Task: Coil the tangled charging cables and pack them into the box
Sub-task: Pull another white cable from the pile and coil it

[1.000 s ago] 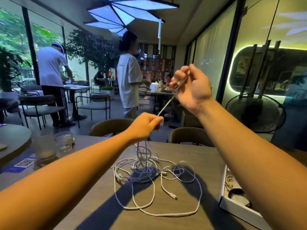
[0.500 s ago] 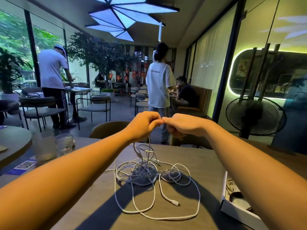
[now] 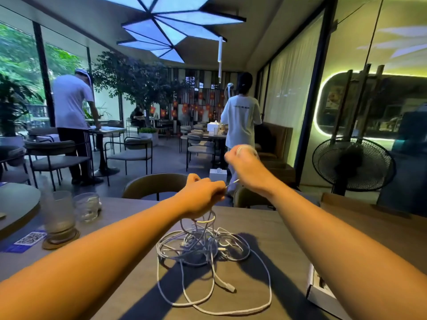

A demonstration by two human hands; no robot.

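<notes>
A tangle of white and pale blue charging cables (image 3: 203,248) lies on the grey wooden table (image 3: 272,229), with long loops trailing toward me. My left hand (image 3: 203,196) hovers above the pile and grips a white cable that rises from it. A short taut length of that cable (image 3: 232,183) runs up to my right hand (image 3: 245,163), which is raised, blurred, and closed around the cable's end. The white box (image 3: 320,294) sits at the right table edge, mostly hidden behind my right forearm.
Two drinking glasses (image 3: 61,215) stand on coasters at the left, beside a blue QR card (image 3: 27,240). Two chair backs (image 3: 154,184) face me across the table. A standing fan (image 3: 353,162) is at the right. Two people stand among tables farther off.
My right hand came down to meet the left, then rose again up and to the right, drawing cable through. The left hand stayed over the pile. The person in white walked away to the right.
</notes>
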